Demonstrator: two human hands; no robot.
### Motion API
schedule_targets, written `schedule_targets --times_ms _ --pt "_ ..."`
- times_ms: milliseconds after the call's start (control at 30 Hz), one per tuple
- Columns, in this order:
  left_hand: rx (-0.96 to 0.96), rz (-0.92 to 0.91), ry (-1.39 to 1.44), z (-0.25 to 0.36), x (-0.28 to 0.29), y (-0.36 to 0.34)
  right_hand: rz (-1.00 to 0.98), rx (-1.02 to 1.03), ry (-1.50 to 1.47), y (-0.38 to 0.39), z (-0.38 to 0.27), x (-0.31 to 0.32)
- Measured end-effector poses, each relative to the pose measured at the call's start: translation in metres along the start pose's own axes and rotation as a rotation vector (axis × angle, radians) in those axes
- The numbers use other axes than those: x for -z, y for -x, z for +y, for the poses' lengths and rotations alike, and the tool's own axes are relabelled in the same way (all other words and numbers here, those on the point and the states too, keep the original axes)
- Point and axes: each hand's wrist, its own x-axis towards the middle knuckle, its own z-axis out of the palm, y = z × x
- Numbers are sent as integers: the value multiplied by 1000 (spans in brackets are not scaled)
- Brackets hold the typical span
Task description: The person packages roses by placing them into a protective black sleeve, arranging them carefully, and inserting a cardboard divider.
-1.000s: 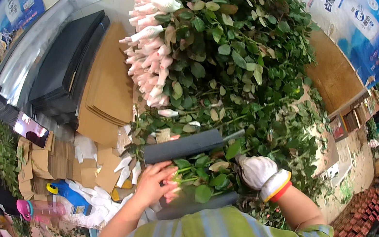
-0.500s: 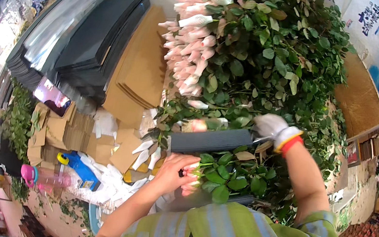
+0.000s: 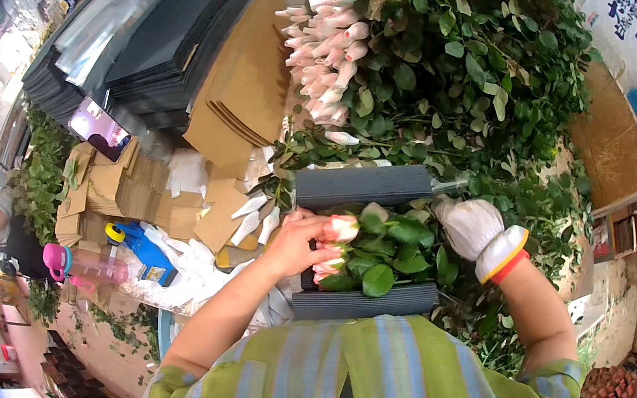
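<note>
My left hand (image 3: pixel 297 245) is bare, its fingers curled against pink-and-cream rose heads (image 3: pixel 341 228) lined up at the left end of a dark ribbed trough. Leafy rose stems (image 3: pixel 379 279) stretch rightward between the trough's far wall (image 3: pixel 366 185) and near wall (image 3: pixel 365 301). In a white glove with a red and yellow cuff, my right hand (image 3: pixel 472 229) is closed at the stem side, beyond the far wall's right end. A rose stem seems to run into it; the glove hides its fingertips.
A large heap of roses in white net sleeves (image 3: pixel 331 61) lies at the back. Left of it stand dark sheets (image 3: pixel 174 37) and brown cardboard (image 3: pixel 236 88). Loose white sleeves (image 3: pixel 247 225), a phone (image 3: pixel 101 127), a blue tool (image 3: pixel 144 250) and a pink bottle (image 3: pixel 90 267) are nearer. Another person sits far left.
A rose head from behind the far wall now lies at my left fingers. The right hand has come slightly nearer and right. The far wall has shifted away, and more of the near wall shows.
</note>
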Motion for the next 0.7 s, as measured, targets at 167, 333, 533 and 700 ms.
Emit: schedule_targets --times_ms 167,333,533,700 --pt "25 3 -54 0 -2 11 45 33 -16 -14 0 13" --pt "65 -5 -64 9 0 14 15 83 39 -22 0 -9" --pt "67 164 -353 24 -13 29 1 31 32 -25 -2 -10" --pt "-26 259 -584 36 -10 27 3 23 2 -27 0 -10"
